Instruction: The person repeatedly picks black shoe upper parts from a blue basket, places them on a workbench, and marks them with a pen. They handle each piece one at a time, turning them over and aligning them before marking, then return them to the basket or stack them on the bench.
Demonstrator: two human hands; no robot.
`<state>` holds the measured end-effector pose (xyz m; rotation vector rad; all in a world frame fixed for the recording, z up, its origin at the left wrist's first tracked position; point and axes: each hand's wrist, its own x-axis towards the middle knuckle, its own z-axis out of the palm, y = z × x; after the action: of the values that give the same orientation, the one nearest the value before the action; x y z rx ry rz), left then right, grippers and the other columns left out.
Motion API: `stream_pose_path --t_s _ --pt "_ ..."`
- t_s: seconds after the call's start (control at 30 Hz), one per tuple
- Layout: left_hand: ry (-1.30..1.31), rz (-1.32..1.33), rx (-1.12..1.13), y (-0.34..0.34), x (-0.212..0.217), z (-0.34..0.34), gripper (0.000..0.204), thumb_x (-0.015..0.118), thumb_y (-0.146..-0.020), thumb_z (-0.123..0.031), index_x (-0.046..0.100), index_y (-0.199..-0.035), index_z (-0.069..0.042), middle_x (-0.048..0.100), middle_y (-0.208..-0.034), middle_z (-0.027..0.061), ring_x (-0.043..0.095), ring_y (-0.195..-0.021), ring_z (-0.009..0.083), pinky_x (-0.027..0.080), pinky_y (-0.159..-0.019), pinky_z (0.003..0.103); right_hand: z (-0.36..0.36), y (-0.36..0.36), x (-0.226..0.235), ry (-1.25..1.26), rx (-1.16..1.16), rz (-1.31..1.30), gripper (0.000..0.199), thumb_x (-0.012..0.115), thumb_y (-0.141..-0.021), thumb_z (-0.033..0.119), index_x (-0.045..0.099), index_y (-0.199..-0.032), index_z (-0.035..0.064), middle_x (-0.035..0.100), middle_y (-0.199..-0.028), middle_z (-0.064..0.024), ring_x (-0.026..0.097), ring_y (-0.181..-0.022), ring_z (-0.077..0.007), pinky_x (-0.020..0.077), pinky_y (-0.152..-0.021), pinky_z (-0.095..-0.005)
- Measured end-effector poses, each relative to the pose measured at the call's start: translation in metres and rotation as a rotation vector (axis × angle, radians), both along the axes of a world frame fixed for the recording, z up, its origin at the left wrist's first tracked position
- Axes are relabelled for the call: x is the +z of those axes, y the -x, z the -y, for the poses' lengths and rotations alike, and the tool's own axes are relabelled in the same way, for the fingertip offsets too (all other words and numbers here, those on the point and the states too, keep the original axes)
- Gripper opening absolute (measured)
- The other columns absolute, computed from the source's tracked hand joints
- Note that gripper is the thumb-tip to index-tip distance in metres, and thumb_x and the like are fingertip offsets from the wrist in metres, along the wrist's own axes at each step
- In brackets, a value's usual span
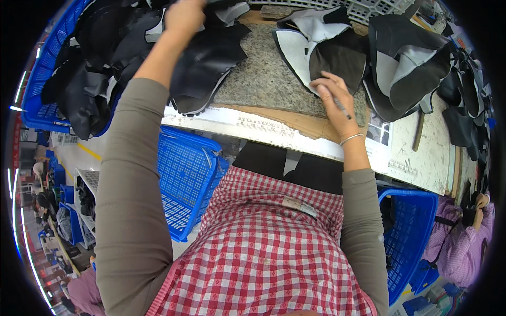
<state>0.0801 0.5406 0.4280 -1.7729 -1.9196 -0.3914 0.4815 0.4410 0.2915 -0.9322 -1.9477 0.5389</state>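
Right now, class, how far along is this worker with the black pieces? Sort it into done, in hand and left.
Done: some pieces lie stacked at the bench's right. In hand: the right hand holds a pen on a grey-and-black piece; the left hand reaches into a pile. Left: that pile, plus more in the blue basket.

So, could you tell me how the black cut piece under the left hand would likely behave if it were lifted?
The black cut leather-like piece would probably be floppy: it drapes and curls over the grey stone slab. It looks thin, so likely light for its size. Its surface seems slightly glossy, so it may slide off the pile when the left hand pulls it.
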Motion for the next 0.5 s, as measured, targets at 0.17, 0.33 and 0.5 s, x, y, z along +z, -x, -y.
stream_pose_path --t_s 0.17,0.33,0.5 --pt "-0.609 0.404 -0.503 0.006 0.031 0.028 0.023 0.069 -0.088 -0.009 0.075 -0.108 -0.001 0.076 -0.093 0.0183 0.074 -0.084 0.0295 0.056 -0.078 0.036 -0.007 -0.02 -0.007 0.256 0.141 -0.419 0.049 0.044 -0.111 0.043 0.063 -0.13 0.0027 0.07 -0.125 -0.0156 0.06 -0.128 -0.0254 0.0419 -0.112 -0.0388" --pt "0.171 0.041 -0.605 -0.085 -0.068 0.115 0.06 0.052 -0.081 0.008 0.069 -0.128 -0.023 0.07 -0.128 0.0058 0.067 -0.116 0.0268 0.057 -0.084 0.042 0.0 -0.024 -0.014 0.243 0.117 -0.465 0.064 0.04 -0.108 0.056 0.047 -0.147 0.006 0.067 -0.13 -0.0164 0.06 -0.127 -0.0238 0.0412 -0.113 -0.039" --pt "0.509 0.159 -0.519 -0.123 -0.096 0.136 0.055 0.075 -0.088 -0.025 0.059 -0.136 -0.005 0.057 -0.137 0.0225 0.052 -0.13 0.0421 0.045 -0.107 0.046 0.0 -0.033 -0.005 0.17 0.086 -0.551 0.056 0.039 -0.112 0.049 0.06 -0.134 0.002 0.074 -0.11 -0.0105 0.065 -0.113 -0.019 0.044 -0.106 -0.0356"
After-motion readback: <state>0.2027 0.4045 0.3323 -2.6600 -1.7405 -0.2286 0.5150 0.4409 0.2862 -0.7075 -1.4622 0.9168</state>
